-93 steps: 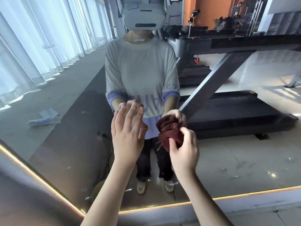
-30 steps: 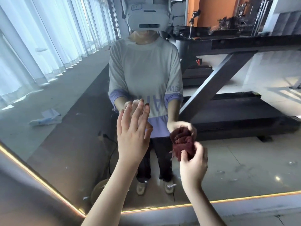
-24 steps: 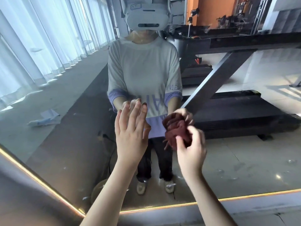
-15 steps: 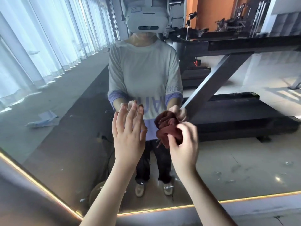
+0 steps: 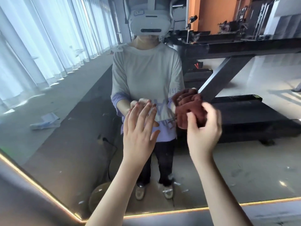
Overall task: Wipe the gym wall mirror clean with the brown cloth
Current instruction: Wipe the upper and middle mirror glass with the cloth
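The wall mirror (image 5: 244,168) fills most of the view, with a lit strip along its lower edge. My right hand (image 5: 203,132) grips the bunched brown cloth (image 5: 190,111) and holds it against the glass at mid-height, right of centre. The hand is blurred by motion. My left hand (image 5: 140,132) lies flat on the mirror just to the left, fingers straight and together. The cloth's reflection merges with the cloth itself. Smudges and specks show on the glass low at the right.
The mirror reflects a person in a headset, a dark treadmill (image 5: 244,115) at the right, white curtains (image 5: 40,38) at the left, crumpled paper (image 5: 45,123) on the floor and a cable. Below the lit strip (image 5: 162,212) runs a grey wall base.
My right hand has swept the cloth over the glass: down and right, then back up left, and now up and to the right. My left hand has stayed pressed in place.
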The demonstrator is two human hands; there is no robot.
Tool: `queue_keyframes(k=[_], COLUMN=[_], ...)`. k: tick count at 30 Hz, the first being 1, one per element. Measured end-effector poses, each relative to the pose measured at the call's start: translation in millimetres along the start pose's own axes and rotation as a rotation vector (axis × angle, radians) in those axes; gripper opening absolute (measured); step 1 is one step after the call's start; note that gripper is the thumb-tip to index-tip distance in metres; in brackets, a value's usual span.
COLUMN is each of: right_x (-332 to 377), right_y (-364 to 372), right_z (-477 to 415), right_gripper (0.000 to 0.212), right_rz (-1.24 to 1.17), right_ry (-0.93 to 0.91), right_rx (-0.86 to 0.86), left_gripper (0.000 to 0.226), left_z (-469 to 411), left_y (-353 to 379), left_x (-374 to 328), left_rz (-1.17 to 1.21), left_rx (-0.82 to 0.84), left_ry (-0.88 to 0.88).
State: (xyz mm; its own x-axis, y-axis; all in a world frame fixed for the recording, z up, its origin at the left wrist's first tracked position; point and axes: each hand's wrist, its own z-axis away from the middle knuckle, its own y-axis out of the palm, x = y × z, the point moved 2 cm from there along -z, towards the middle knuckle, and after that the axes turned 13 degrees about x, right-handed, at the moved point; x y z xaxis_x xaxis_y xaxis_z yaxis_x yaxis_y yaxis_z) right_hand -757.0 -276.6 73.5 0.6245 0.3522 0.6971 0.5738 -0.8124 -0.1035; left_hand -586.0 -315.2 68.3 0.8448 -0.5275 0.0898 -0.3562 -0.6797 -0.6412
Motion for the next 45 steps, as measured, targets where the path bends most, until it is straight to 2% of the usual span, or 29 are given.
queue_keyframes(k=[3, 8, 12, 14, 18, 20, 24, 26, 28, 30, 34, 36, 39, 42, 45], right_x=[-12.3, -10.3, -33.6, -36.4, -35.7, -46.7, -64.9, -62.0, -58.8, -62.8, -84.8, -87.3, -70.5, -50.3, -46.3], right_y=[-8.2, 4.5, -12.9, -9.3, 8.9, 3.6, -4.6, 6.1, 15.9, 13.8, -4.4, -2.2, 4.8, -3.2, -16.3], right_z=[6.1, 26.5, 15.4, 28.3, 63.1, 60.0, 65.7, 85.7, 99.3, 94.2, 84.3, 92.2, 91.1, 51.7, 20.0], right_gripper=[0.036, 0.032, 0.039, 0.04, 0.034, 0.033, 0.038, 0.035, 0.034, 0.031, 0.039, 0.039, 0.036, 0.031, 0.033], right_rz=[-0.035, 0.065, 0.023, 0.029, 0.039, 0.045, 0.07, 0.068, 0.078, 0.071, 0.088, 0.103, 0.07, 0.015, -0.019], right_ry=[0.131, -0.041, 0.131, 0.17, 0.061, 0.065, 0.21, 0.219, 0.151, 0.112, 0.288, 0.334, 0.208, 0.042, 0.072], right_rx=[-0.106, 0.143, -0.032, -0.051, 0.184, 0.173, 0.059, 0.136, 0.258, 0.285, 0.149, 0.169, 0.229, 0.19, 0.091], left_gripper=[0.081, 0.082, 0.081, 0.081, 0.082, 0.081, 0.079, 0.079, 0.079, 0.08, 0.08, 0.078, 0.07, 0.066, 0.065], left_z=[1.9, 2.2, 2.9, 2.7, 3.1, 2.8, 2.1, 2.5, 3.2, 3.3, 3.5, 4.1, 4.6, 4.2, 4.6], left_y=[6.3, 11.3, 11.6, 11.5, 12.2, 11.9, 11.9, 12.2, 11.7, 10.8, 12.2, 13.9, 15.1, 15.5, 17.1], left_x=[-3.2, -4.6, -4.4, -5.9, -6.8, -6.9, -7.7, -8.6, -9.2, -9.2, -9.4, -10.6, -12.1, -11.7, -12.7], left_rz=[-0.038, -0.055, -0.062, -0.057, -0.048, -0.048, -0.05, -0.046, -0.04, -0.04, -0.033, -0.029, -0.022, -0.028, -0.031], left_rx=[-0.015, -0.055, -0.067, -0.068, -0.045, -0.05, -0.06, -0.059, -0.05, -0.046, -0.058, -0.067, -0.057, -0.035, -0.039], left_ry=[-0.012, -0.018, -0.018, -0.022, -0.035, -0.035, -0.037, -0.044, -0.048, -0.045, -0.046, -0.054, -0.071, -0.073, -0.088])
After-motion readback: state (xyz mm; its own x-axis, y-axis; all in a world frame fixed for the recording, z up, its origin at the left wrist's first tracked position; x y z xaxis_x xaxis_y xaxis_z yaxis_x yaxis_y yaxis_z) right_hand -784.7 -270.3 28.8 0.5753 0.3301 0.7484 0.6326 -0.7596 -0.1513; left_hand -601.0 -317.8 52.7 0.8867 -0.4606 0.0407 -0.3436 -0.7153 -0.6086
